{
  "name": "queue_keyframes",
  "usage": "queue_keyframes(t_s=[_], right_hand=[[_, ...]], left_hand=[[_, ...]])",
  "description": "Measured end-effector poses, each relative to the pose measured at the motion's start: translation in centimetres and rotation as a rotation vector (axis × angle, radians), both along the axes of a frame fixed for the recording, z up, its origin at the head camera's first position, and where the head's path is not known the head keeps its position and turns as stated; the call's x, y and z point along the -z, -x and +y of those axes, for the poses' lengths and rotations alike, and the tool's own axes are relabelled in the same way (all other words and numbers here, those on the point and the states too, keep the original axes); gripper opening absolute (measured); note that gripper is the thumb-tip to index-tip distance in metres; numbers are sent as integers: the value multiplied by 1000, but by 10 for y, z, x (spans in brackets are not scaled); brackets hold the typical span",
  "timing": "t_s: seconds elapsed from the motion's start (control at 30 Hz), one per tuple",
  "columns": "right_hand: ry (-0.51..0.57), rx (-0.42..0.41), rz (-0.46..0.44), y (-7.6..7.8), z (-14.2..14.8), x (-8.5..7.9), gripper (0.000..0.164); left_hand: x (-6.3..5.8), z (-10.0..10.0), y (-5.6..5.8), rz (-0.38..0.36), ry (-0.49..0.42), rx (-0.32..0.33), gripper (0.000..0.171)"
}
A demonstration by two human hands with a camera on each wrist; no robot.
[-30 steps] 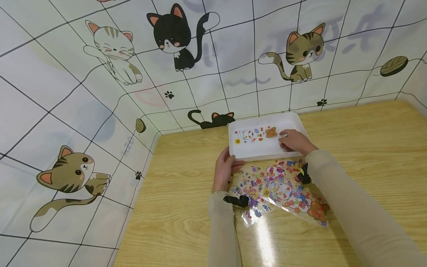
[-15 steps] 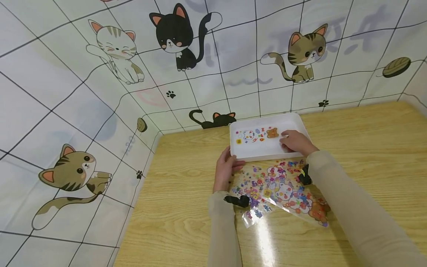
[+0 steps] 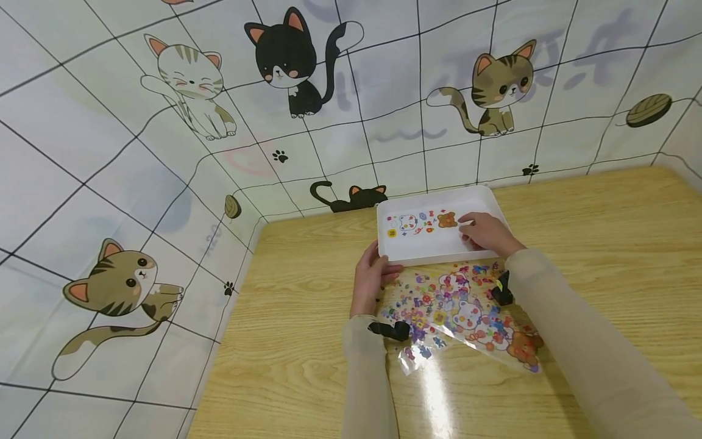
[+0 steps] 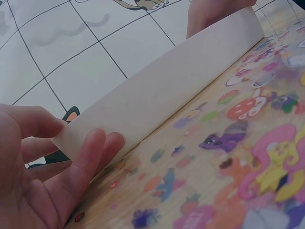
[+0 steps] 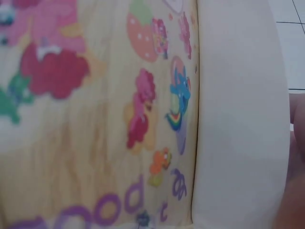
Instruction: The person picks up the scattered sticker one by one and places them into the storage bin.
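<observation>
A white tray (image 3: pixel 433 250) lies at the back of the table, with stickers on its floor at the left and middle. Among them are a white bear sticker (image 3: pixel 407 223) and a brown bear sticker (image 3: pixel 446 220). My left hand (image 3: pixel 368 274) grips the tray's front left corner; the left wrist view shows fingers on both sides of the white wall (image 4: pixel 162 90). Reaching over the front wall, my right hand (image 3: pixel 485 233) has its fingertips low inside the tray, right at the brown bear's right edge. The right wrist view catches only a little of this hand (image 5: pixel 298 143), beyond the wall.
Clear sticker sheets (image 3: pixel 466 314) with many colourful figures lie in front of the tray, overlapping, between my forearms. The wooden table (image 3: pixel 296 323) meets a cat-patterned wall covering (image 3: pixel 395 110) close behind the tray. Black wrist straps (image 3: pixel 389 330) sit on both sleeves.
Almost nothing differs. My right fingertips shift slightly at the brown bear's edge; the left hand and the tray stay where they were.
</observation>
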State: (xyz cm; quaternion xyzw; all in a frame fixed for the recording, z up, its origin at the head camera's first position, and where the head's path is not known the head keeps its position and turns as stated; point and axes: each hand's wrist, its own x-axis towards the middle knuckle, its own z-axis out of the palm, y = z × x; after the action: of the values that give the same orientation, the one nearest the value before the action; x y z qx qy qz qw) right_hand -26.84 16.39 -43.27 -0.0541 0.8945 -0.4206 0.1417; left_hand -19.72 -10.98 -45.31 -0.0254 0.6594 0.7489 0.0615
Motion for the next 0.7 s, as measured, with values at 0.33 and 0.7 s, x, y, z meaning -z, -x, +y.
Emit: queue_keyframes(t_s=[0.33, 0.7], right_hand=[[139, 0, 40, -7, 5, -5, 38], [120, 10, 137, -14, 3, -17, 36]], left_hand=[[21, 0, 8, -1, 15, -37, 46], [22, 1, 11, -9, 27, -45, 45]])
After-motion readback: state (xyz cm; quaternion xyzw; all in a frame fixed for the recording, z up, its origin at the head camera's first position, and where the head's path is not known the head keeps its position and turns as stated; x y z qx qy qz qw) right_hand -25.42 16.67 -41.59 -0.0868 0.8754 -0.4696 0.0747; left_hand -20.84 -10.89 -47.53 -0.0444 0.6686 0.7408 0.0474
